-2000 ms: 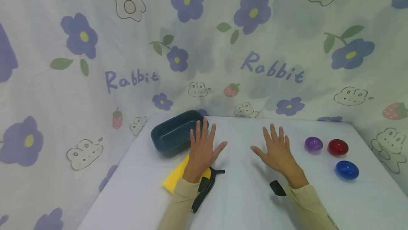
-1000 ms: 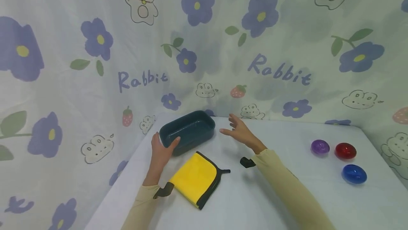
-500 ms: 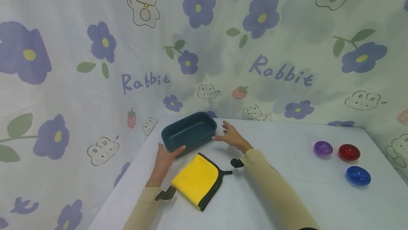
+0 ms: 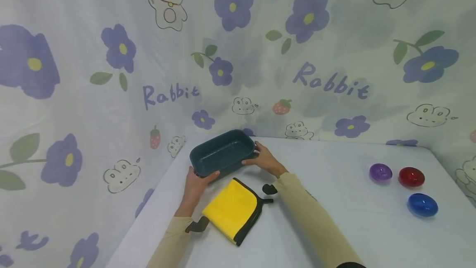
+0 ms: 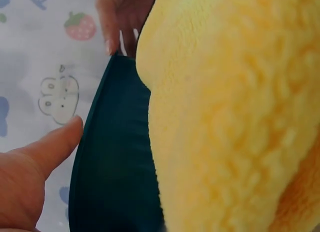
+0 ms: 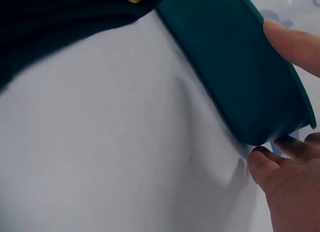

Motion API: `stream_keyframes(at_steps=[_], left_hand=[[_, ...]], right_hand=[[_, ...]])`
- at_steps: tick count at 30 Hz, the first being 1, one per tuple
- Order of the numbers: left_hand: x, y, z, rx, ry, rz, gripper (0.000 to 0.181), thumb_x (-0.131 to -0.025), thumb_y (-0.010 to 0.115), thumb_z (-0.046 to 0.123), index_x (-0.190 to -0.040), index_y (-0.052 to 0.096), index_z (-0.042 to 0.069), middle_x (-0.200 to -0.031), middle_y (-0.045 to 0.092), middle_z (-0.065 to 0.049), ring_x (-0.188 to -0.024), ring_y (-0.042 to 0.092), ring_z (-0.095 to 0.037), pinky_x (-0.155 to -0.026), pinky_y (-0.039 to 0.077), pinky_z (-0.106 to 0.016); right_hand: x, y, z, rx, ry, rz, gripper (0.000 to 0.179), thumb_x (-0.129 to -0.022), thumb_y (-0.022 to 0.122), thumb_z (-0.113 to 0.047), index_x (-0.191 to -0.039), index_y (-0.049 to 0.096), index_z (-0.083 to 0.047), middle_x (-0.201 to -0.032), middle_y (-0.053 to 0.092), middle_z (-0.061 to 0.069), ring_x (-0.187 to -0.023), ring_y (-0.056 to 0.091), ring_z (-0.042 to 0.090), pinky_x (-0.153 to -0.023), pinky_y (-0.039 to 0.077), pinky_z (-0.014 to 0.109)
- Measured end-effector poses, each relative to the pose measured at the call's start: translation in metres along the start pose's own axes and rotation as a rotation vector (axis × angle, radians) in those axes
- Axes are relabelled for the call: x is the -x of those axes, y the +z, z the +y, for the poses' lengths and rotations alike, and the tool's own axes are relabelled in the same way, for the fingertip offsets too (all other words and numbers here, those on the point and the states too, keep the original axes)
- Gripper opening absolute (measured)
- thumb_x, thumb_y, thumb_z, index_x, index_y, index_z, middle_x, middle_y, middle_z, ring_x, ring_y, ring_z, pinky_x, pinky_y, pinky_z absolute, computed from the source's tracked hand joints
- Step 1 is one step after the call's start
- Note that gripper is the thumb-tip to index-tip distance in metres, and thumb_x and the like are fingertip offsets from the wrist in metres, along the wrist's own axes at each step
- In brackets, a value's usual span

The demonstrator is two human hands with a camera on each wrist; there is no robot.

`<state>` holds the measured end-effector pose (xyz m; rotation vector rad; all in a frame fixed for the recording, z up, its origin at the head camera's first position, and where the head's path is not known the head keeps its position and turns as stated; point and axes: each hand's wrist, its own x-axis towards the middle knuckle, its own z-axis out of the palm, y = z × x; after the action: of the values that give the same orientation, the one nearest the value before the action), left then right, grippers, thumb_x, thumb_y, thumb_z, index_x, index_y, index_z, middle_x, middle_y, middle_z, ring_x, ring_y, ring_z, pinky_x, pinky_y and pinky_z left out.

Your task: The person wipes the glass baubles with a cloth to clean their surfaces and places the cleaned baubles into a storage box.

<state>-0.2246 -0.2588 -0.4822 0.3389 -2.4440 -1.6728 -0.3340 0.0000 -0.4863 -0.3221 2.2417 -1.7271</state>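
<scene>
A dark teal rectangular tub [image 4: 223, 156] is at the back left of the white table, its inside bare. My left hand [image 4: 196, 187] holds its left end, thumb along the near wall and fingers round the corner. The right hand [image 4: 265, 160] grips the opposite end, fingers behind the end wall. In the right wrist view, that thumb [image 6: 292, 44] lies at the tub's rim. Close in front of the tub lies a folded yellow fluffy cloth [image 4: 232, 210] with black edging and a black tab. It covers much of the left wrist view, hiding part of the tub.
Three glossy oval pieces sit at the table's right: purple [image 4: 380, 173], red [image 4: 411, 176] and blue [image 4: 422, 205]. A fabric curtain [image 4: 260, 74] printed with flowers and rabbits stands behind the table and along its sides.
Both hands, spread flat over the table two seconds ago, have moved to the tub's ends. The right hand has come left and closed in on its end; the cloth is uncovered.
</scene>
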Motion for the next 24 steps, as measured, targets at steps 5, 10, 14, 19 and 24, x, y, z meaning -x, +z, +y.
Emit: stream_keyframes(at_steps=[5,10,14,19,24], left_hand=[[-0.001,0.001,0.004,-0.075,0.022,-0.002,0.109,-0.081,0.087,0.037,-0.162,0.022,0.003,-0.163,0.037,-0.021,-0.151,0.036,-0.038,-0.124,0.031,-0.055],[-0.003,0.003,0.008,-0.146,0.027,-0.008,0.105,-0.081,0.087,0.039,-0.16,0.028,0.001,-0.16,0.042,-0.023,-0.148,0.042,-0.04,-0.122,0.035,-0.056],[-0.004,0.003,0.012,-0.19,0.06,-0.009,0.1,-0.08,0.087,0.038,-0.157,0.034,0.001,-0.155,0.049,-0.023,-0.14,0.05,-0.04,-0.118,0.039,-0.057],[-0.007,0.007,0.013,-0.216,0.058,-0.032,0.098,-0.08,0.087,0.04,-0.156,0.037,0.003,-0.154,0.051,-0.021,-0.135,0.053,-0.038,-0.117,0.041,-0.057],[-0.009,0.011,0.015,-0.237,0.037,-0.045,0.098,-0.079,0.087,0.041,-0.155,0.039,0.001,-0.151,0.054,-0.023,-0.13,0.056,-0.038,-0.114,0.043,-0.057]], right_hand=[[0.002,-0.001,0.0,0.008,-0.041,0.026,0.113,-0.077,0.091,-0.024,-0.165,0.022,-0.008,-0.167,0.034,0.017,-0.151,0.041,0.038,-0.122,0.036,0.054],[0.006,-0.005,0.003,0.04,-0.027,0.068,0.112,-0.077,0.09,-0.025,-0.165,0.022,-0.007,-0.168,0.031,0.017,-0.152,0.037,0.038,-0.123,0.035,0.055],[0.007,-0.01,0.005,0.049,-0.016,0.06,0.111,-0.078,0.09,-0.026,-0.165,0.023,-0.009,-0.169,0.03,0.017,-0.152,0.038,0.04,-0.121,0.037,0.055],[0.011,-0.019,0.007,0.007,-0.047,0.047,0.101,-0.078,0.09,-0.023,-0.161,0.033,-0.009,-0.164,0.039,0.015,-0.153,0.038,0.038,-0.123,0.035,0.053],[0.014,-0.025,0.012,0.007,-0.075,0.034,0.097,-0.081,0.088,-0.021,-0.161,0.034,-0.009,-0.163,0.041,0.016,-0.154,0.037,0.036,-0.124,0.034,0.052]])
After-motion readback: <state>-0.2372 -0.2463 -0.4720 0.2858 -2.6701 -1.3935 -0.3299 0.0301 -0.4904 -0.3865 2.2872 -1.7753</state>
